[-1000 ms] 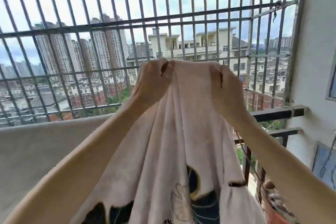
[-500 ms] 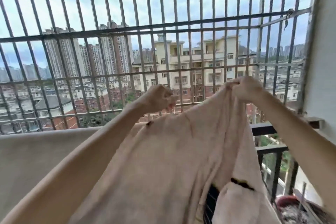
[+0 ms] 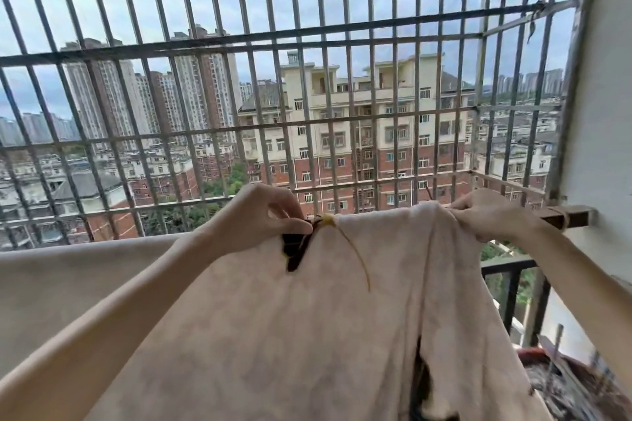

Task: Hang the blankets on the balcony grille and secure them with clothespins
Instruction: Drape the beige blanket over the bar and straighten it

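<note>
Blanket, head view: a pale cream, fleecy sheet held up by its top edge in front of the balcony grille, with the body hanging down toward the camera in long vertical folds. At the top edge, next to the left hand, a fold turns back to show a dark printed side with a yellow spot; a thin yellow line curves down from that spot. More dark print shows low in a fold near the centre. The left-hand grip is a pinch: thumb and fingers clamped on the top edge. The right hand has its grip closed on bunched fabric at the other end of the top edge, just beside a brown bar that meets the white wall. A plain beige cloth spans the lower left, along the foot of the grille. A black railing and a pot lie at lower right.
</note>
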The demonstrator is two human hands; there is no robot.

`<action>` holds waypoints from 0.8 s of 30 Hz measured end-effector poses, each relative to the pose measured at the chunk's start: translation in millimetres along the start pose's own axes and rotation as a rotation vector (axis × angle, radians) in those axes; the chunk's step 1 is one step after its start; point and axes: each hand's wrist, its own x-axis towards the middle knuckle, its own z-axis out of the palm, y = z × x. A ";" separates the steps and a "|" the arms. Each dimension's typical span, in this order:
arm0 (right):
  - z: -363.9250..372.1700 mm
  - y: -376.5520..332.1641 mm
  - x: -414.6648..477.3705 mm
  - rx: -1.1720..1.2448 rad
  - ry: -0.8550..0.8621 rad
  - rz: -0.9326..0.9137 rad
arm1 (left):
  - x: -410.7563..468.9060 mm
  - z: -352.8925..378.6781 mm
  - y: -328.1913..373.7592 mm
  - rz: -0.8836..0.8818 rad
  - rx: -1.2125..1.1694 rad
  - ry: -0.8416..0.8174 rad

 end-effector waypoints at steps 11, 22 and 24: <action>13.6 -57.4 -30.0 0.018 0.365 -0.564 | 10.2 19.2 -6.8 -0.052 0.155 0.063; 50.8 -113.3 10.0 0.018 0.303 -0.738 | 35.2 -45.6 -15.1 0.075 0.309 0.502; 40.3 -131.3 19.1 0.020 0.380 -0.761 | 47.5 -62.5 -17.6 0.095 0.353 0.542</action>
